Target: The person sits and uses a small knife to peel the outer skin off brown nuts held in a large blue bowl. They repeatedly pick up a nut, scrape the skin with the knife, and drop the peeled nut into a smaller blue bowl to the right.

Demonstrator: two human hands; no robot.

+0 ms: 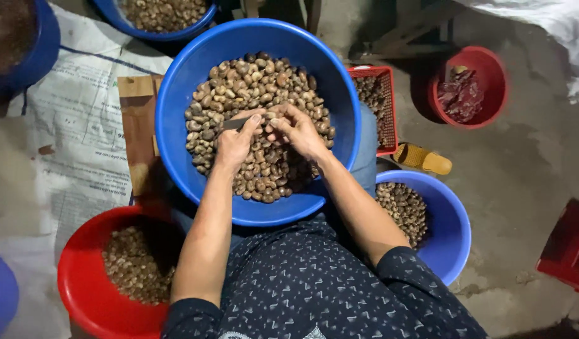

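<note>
Two hands meet over the big blue basin [176, 88] of brown nuts [252, 81] on my lap. My left hand [236, 141] is curled shut around a small dark blade [234, 123], thumb on top. My right hand [299, 129] pinches one nut [270, 117] between its fingers [283, 113], touching the left thumb just above the heap. A red basin [82, 282] of paler pieces sits at my left, a smaller blue basin [453, 232] of nuts at my right, a red basket [385, 94] behind it.
</note>
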